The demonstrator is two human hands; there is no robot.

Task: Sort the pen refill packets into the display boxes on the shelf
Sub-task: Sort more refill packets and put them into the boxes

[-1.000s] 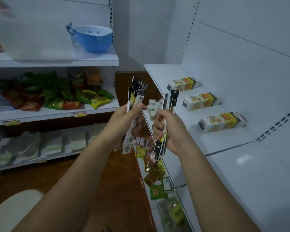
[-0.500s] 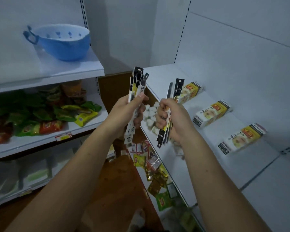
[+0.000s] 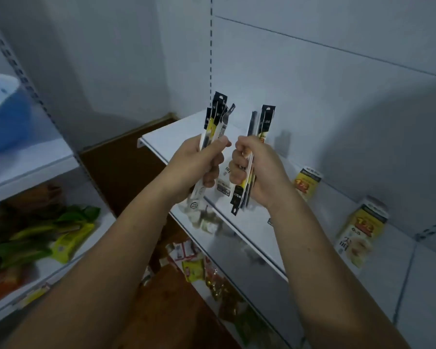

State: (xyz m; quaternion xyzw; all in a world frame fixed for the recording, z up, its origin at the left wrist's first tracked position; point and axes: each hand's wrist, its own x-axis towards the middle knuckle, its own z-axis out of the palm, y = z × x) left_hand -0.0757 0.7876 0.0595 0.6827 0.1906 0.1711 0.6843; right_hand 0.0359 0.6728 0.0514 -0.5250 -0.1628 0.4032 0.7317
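Left fingers (image 3: 213, 170): curled round the left bundle of pen refill packets (image 3: 218, 117), thumb pressed across its front.
Right fingers (image 3: 238, 167): curled round the right bundle of packets (image 3: 266, 119), which is held upright.
Hands: left hand (image 3: 196, 167) and right hand (image 3: 259, 175) are close together, in front of the white shelf (image 3: 171, 134).
Display boxes: nearer box (image 3: 307, 182) and farther box (image 3: 361, 230) sit on that shelf, right of the hands.
In the way: the hands hide a printed white piece (image 3: 224, 178); what it is cannot be told.
Around: blue bowl (image 3: 0, 114) upper left, snack bags (image 3: 48, 235) below it, sweets (image 3: 194, 268) underneath.
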